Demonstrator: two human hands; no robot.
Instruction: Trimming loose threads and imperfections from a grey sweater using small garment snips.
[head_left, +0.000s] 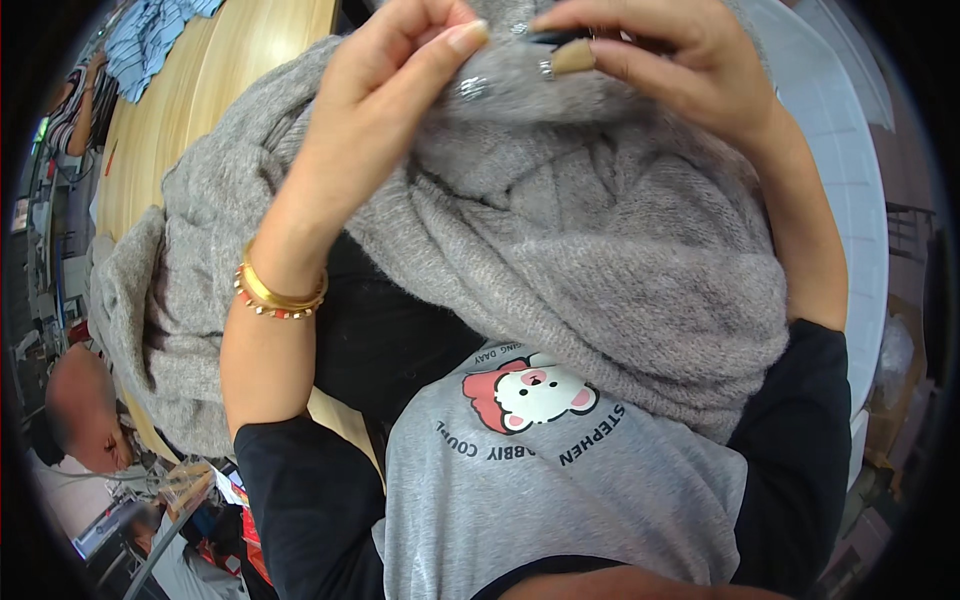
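At twelve o'clock, the left hand [402,68] has its grip nearly closed; the right hand [692,58] leaves a small gap. I can't tell what they pinch. The gray knit [620,270] spills from the middle to nine. Shiny bits [472,89] are on it; the work looks unfinished, but how much is left, I can't see.

Bare hands: two, left hand [385,85] and right hand [690,65]. Grey fuzzy knitted fabric [640,300]: one mass. Shiny silver studs [472,88]: at least three, blurred. Left-wrist ornaments: one smooth gold bangle [262,291], one red-and-gold bracelet [275,313]. Pale wooden desk [245,70]: one, far left. Blue striped cloth [150,42]: one, on the desk. White translucent plastic bin [848,200]: one, right. Other people [90,405]: at least three, left.
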